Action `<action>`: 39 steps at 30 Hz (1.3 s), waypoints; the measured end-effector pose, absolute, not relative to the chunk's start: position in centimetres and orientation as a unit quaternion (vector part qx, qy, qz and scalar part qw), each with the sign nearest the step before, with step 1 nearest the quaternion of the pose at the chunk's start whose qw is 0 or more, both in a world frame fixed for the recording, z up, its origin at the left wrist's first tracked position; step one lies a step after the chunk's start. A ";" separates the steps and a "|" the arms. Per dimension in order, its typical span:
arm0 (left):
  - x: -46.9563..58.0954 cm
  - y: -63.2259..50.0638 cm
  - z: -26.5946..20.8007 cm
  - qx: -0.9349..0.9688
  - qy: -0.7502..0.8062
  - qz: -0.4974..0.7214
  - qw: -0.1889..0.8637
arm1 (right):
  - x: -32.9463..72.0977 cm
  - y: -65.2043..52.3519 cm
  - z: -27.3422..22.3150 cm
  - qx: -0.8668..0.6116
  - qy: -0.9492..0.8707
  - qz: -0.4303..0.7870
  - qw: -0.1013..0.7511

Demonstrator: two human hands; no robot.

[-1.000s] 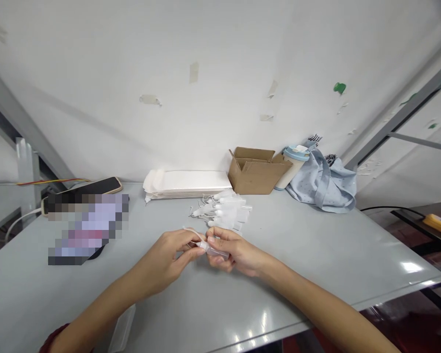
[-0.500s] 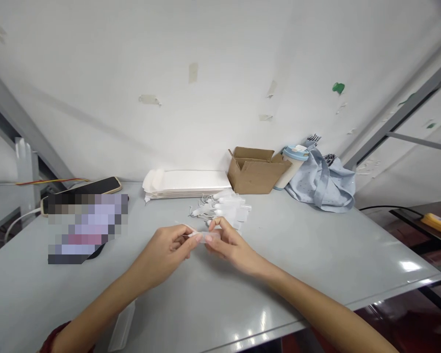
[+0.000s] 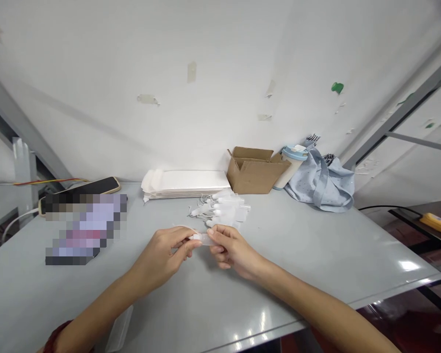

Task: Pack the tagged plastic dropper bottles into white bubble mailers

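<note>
A small translucent plastic piece (image 3: 206, 239) with a thin white cord is stretched between my hands above the table. My left hand (image 3: 172, 252) pinches its corded end, thumb against the forefinger, and the cord loops over the fingers. My right hand (image 3: 231, 247) grips the other end between thumb and forefinger, its remaining fingers curled in. Just beyond my hands lies a pile of similar white translucent pieces (image 3: 228, 208) with thin cords pointing left. A clear plastic strip or tray (image 3: 119, 328) rests beside my left forearm, which partly hides it.
A stack of white packets (image 3: 191, 180) lies along the wall, beside an open cardboard box (image 3: 255, 176). Further right stand a cup with a blue lid (image 3: 293, 162) and a light blue cloth bag (image 3: 325, 184). Two phones, one dark (image 3: 95, 189) and one blurred out (image 3: 91, 225), lie at left.
My right hand's raised forefinger has come down onto the plastic piece, and its other fingers have curled underneath. The left hand keeps its pinch and has barely moved.
</note>
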State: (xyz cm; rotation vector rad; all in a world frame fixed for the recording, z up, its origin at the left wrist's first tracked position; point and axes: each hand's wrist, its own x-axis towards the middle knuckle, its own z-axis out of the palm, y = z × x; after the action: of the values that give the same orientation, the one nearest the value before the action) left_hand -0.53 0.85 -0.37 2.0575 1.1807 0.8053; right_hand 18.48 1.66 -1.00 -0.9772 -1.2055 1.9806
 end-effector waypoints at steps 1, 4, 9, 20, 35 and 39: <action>-0.5 0.8 -0.4 0.784 0.446 0.311 0.299 | 18.6 1.8 -0.9 -0.355 -0.417 0.784 0.292; -0.3 0.8 -0.2 0.772 0.453 0.314 0.315 | 18.6 1.8 -0.9 -0.332 -0.353 0.835 0.260; -0.1 0.8 -0.2 0.734 0.470 0.261 0.416 | 18.2 1.1 -1.3 -0.408 -0.488 0.675 0.373; -0.2 0.7 0.5 0.654 0.409 0.252 0.584 | 18.8 0.6 -2.8 -0.374 -0.766 0.299 0.428; 0.4 0.2 -2.0 0.890 0.346 0.284 0.088 | 18.5 2.3 -1.6 -0.378 -0.499 0.714 0.313; 0.2 0.6 -2.7 0.906 0.309 0.287 -0.035 | 18.6 2.6 -1.6 -0.393 -0.492 0.715 0.306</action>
State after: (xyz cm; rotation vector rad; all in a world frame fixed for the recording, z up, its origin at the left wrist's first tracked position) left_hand 0.15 0.57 -2.70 2.9115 0.9931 0.9231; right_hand 18.56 2.62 -1.59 -1.0391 -1.3015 1.8918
